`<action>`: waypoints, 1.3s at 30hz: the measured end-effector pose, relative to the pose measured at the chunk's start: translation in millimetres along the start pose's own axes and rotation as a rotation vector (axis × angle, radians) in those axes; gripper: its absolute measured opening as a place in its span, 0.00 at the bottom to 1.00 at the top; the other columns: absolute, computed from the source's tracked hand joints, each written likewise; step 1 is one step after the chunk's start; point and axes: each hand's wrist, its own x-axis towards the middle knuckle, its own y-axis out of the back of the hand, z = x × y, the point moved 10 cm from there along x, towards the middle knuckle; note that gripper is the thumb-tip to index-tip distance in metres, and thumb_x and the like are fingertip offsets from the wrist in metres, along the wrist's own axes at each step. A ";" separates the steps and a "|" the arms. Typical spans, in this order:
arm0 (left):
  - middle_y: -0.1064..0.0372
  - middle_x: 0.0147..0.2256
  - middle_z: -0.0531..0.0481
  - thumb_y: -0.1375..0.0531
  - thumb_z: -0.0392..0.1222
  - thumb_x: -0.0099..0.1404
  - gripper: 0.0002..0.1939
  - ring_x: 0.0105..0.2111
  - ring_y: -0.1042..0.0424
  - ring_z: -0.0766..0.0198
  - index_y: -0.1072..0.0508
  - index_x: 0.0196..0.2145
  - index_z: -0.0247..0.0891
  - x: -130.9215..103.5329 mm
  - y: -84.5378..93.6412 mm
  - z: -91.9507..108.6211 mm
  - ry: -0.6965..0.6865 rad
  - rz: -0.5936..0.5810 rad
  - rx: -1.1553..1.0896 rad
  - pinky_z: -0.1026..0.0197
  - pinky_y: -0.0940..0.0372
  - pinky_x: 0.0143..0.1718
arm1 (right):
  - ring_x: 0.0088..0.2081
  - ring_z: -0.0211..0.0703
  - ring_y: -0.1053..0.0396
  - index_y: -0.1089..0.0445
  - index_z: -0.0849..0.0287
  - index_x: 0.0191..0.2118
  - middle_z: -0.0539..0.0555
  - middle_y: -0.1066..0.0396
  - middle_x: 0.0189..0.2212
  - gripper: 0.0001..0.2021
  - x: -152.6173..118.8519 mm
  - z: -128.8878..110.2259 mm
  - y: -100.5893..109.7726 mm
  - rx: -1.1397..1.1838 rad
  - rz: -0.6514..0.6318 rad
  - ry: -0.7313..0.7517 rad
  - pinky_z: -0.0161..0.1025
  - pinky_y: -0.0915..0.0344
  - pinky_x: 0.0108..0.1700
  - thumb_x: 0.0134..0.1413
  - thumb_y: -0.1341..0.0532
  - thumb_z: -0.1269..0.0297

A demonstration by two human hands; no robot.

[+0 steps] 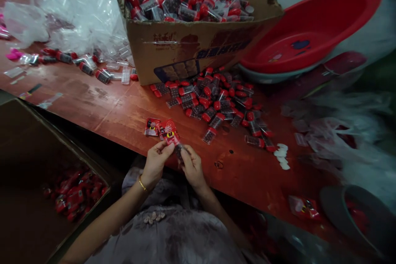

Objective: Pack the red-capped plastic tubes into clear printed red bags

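Note:
My left hand (157, 160), with a gold bangle at the wrist, pinches a red printed packet (171, 135) above the table's front edge. My right hand (191, 165) is closed on a small clear tube with dark contents (178, 151), right against the packet's lower end. How far the tube sits inside the packet cannot be made out. Another red packet (152, 127) lies on the table just beyond my left hand. Farther back is a pile of red-capped clear tubes with dark contents (213, 99).
A cardboard box (185, 49) full of red-capped tubes stands at the back, beside a red basin (324, 20). Clear plastic bags (83, 8) lie back left. A lower box (62, 148) at left holds red packets. White pieces (281, 156) lie at right.

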 end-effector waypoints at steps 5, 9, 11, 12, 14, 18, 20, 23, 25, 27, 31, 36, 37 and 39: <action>0.24 0.28 0.49 0.31 0.48 0.45 0.17 0.29 0.29 0.66 0.22 0.31 0.33 0.4 2.5 7.8 -0.089 0.001 0.117 0.63 0.35 0.38 | 0.20 0.32 0.45 0.36 0.57 0.36 0.46 0.41 0.23 0.14 2.0 -1.9 3.9 -0.026 0.039 0.016 0.29 0.47 0.20 0.59 0.50 0.52; 0.24 0.30 0.49 0.30 0.47 0.43 0.17 0.30 0.29 0.66 0.22 0.31 0.35 -1.0 0.4 9.9 -0.126 -0.003 0.128 0.62 0.35 0.38 | 0.21 0.32 0.44 0.36 0.57 0.37 0.46 0.41 0.23 0.13 -1.3 -1.9 5.2 -0.045 0.085 0.047 0.30 0.44 0.21 0.61 0.50 0.54; 0.25 0.28 0.49 0.31 0.48 0.46 0.16 0.29 0.30 0.66 0.22 0.28 0.34 -0.5 -4.0 14.0 -0.146 -0.042 0.155 0.62 0.35 0.37 | 0.21 0.32 0.43 0.36 0.56 0.37 0.46 0.41 0.23 0.12 -1.8 -1.7 -0.2 -0.049 0.029 0.054 0.30 0.44 0.22 0.61 0.51 0.55; 0.26 0.26 0.49 0.32 0.50 0.47 0.16 0.28 0.30 0.66 0.23 0.28 0.33 0.1 -5.7 16.7 -0.157 -0.057 0.167 0.63 0.35 0.37 | 0.21 0.32 0.43 0.36 0.56 0.38 0.46 0.40 0.23 0.12 -1.8 -2.0 -3.6 -0.057 -0.007 0.058 0.30 0.43 0.22 0.61 0.51 0.55; 0.27 0.25 0.49 0.34 0.51 0.49 0.16 0.28 0.30 0.66 0.23 0.28 0.33 1.3 -7.7 22.4 -0.183 -0.068 0.195 0.63 0.35 0.37 | 0.21 0.31 0.43 0.36 0.56 0.38 0.46 0.40 0.24 0.12 -1.3 -3.8 -8.1 -0.065 -0.054 0.065 0.30 0.44 0.21 0.60 0.50 0.54; 0.27 0.25 0.49 0.35 0.51 0.52 0.17 0.23 0.30 0.67 0.24 0.32 0.32 0.4 -15.8 18.9 -0.139 -0.134 0.259 0.64 0.34 0.27 | 0.16 0.30 0.47 0.37 0.56 0.37 0.43 0.45 0.19 0.14 1.5 1.1 -15.2 0.119 -0.074 -0.033 0.29 0.48 0.17 0.58 0.48 0.50; 0.30 0.21 0.52 0.37 0.53 0.54 0.20 0.16 0.34 0.67 0.25 0.36 0.32 -2.5 -22.7 10.8 -0.068 -0.214 0.281 0.65 0.39 0.16 | 0.14 0.28 0.51 0.38 0.55 0.37 0.41 0.46 0.19 0.15 1.7 7.3 -23.1 0.266 -0.095 -0.127 0.28 0.48 0.15 0.57 0.48 0.48; 0.34 0.16 0.55 0.38 0.53 0.54 0.21 0.12 0.37 0.68 0.26 0.38 0.33 -3.8 -23.3 10.8 -0.037 -0.239 0.277 0.66 0.42 0.13 | 0.13 0.27 0.53 0.39 0.56 0.36 0.42 0.45 0.20 0.16 1.4 8.5 -27.3 0.317 -0.075 -0.160 0.28 0.47 0.15 0.56 0.47 0.47; 0.34 0.18 0.54 0.37 0.53 0.53 0.18 0.16 0.36 0.68 0.25 0.33 0.34 -0.9 -18.0 20.8 -0.088 -0.190 0.233 0.66 0.39 0.18 | 0.15 0.28 0.49 0.38 0.56 0.35 0.43 0.44 0.22 0.15 1.3 2.8 -24.3 0.212 -0.041 -0.098 0.28 0.47 0.16 0.57 0.47 0.48; 0.32 0.21 0.52 0.37 0.53 0.54 0.17 0.20 0.35 0.70 0.26 0.28 0.33 2.2 -13.9 29.2 -0.136 -0.153 0.187 0.67 0.38 0.22 | 0.18 0.29 0.46 0.38 0.56 0.35 0.45 0.42 0.23 0.15 0.4 -3.8 -22.8 0.107 -0.027 -0.033 0.28 0.48 0.17 0.58 0.48 0.49; 0.34 0.20 0.54 0.37 0.54 0.53 0.18 0.17 0.41 0.73 0.28 0.26 0.33 3.7 -15.2 22.3 -0.098 -0.153 0.169 0.68 0.44 0.18 | 0.19 0.31 0.46 0.38 0.56 0.35 0.45 0.43 0.22 0.16 -2.5 -4.4 -22.5 0.093 0.004 -0.029 0.29 0.47 0.18 0.58 0.50 0.48; 0.46 0.13 0.60 0.39 0.59 0.53 0.22 0.13 0.51 0.75 0.29 0.28 0.34 -3.6 -12.6 7.6 -0.075 -0.089 0.140 0.68 0.54 0.13 | 0.25 0.36 0.40 0.36 0.56 0.36 0.48 0.38 0.25 0.15 -6.2 -4.0 -17.7 0.039 0.108 -0.009 0.31 0.42 0.23 0.58 0.49 0.50; 0.46 0.13 0.60 0.39 0.60 0.53 0.22 0.13 0.51 0.75 0.29 0.27 0.34 -4.8 -10.9 6.7 -0.081 -0.070 0.150 0.68 0.55 0.14 | 0.26 0.36 0.39 0.36 0.56 0.36 0.49 0.37 0.26 0.15 -6.2 -5.1 -17.1 0.024 0.114 0.004 0.32 0.41 0.25 0.58 0.49 0.50; 0.47 0.14 0.60 0.40 0.60 0.54 0.22 0.14 0.52 0.75 0.32 0.24 0.35 -6.7 -7.5 9.7 -0.122 -0.032 0.196 0.68 0.55 0.15 | 0.29 0.37 0.38 0.35 0.57 0.37 0.50 0.35 0.28 0.14 -5.7 -10.1 -14.5 -0.005 0.127 0.044 0.33 0.39 0.28 0.59 0.50 0.52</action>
